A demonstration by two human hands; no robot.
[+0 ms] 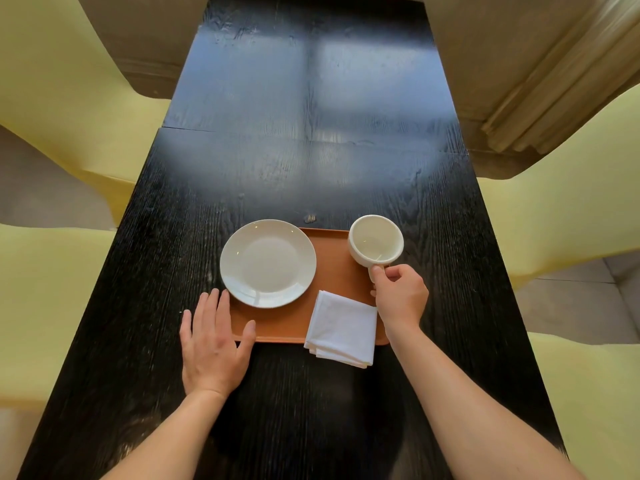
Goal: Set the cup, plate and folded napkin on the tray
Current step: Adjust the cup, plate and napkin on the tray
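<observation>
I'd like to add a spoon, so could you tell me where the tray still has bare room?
The tray is bare between plate and cup, and in front of the plate beside the napkin. Its right end is crowded by cup, napkin and right hand.

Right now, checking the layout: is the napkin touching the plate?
Apart. The head view shows bare orange tray between the plate and the napkin.

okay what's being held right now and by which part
The right hand holds the cup by its handle. The left hand holds nothing, lying flat at the tray corner.

Black wooden table [277, 168], orange tray [332, 271] on it.
</observation>
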